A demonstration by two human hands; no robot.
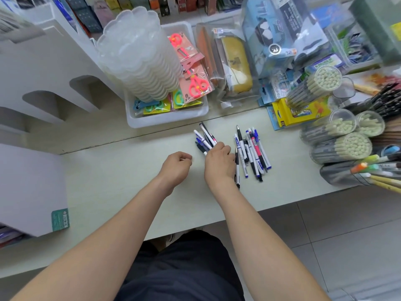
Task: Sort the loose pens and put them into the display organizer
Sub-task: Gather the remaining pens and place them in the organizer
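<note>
Fingers point(224, 148) of the right hand point(219, 164) curl round a bunch of pens point(204, 137) that fans out over the table point(121, 170). The left hand point(175, 168) rests just beside, fingers curled in a fist, nothing seen in it. Loose pens point(253, 153) lie just right; the organizer point(43, 68) stands far left.

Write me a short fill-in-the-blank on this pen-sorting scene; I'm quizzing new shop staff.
The bunch of pens is gripped by the person's ___ hand.
The other loose pens lie flat on the ___.
The stack of translucent cups stands in the white ___.
Missing: right hand; table; tray.
</note>
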